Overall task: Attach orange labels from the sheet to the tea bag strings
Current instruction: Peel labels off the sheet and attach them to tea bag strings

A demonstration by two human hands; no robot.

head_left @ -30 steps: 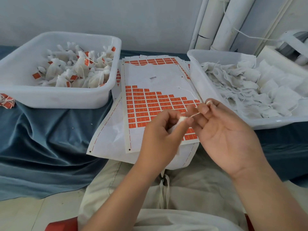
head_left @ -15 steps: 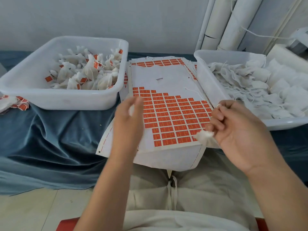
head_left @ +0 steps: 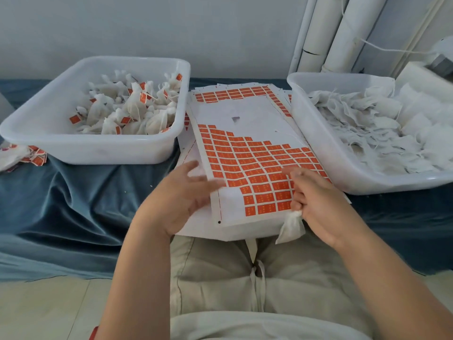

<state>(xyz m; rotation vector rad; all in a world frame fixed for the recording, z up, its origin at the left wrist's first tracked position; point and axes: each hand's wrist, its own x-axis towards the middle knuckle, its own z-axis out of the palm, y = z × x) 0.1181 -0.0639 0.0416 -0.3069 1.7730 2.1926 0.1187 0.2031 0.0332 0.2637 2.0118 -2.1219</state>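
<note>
The sheet of orange labels (head_left: 255, 165) lies between two white tubs, its near edge over my lap. My left hand (head_left: 181, 200) hovers at the sheet's left edge with fingers spread and holds nothing. My right hand (head_left: 316, 202) sits at the sheet's near right corner; its curled fingers grip a small white tea bag (head_left: 290, 228), which hangs below the hand. Its index finger reaches onto the labels. The tea bag's string is not visible.
The left white tub (head_left: 49, 119) holds tea bags with orange labels. The right white tub (head_left: 343, 173) holds plain white tea bags. More label sheets lie under the top one. Loose labelled bags (head_left: 29, 154) lie at far left on the blue cloth.
Both hands held the tea bag a second ago. My left hand let go, swung left, then came back to the sheet's left edge. My right hand lowered with the bag onto the sheet's corner.
</note>
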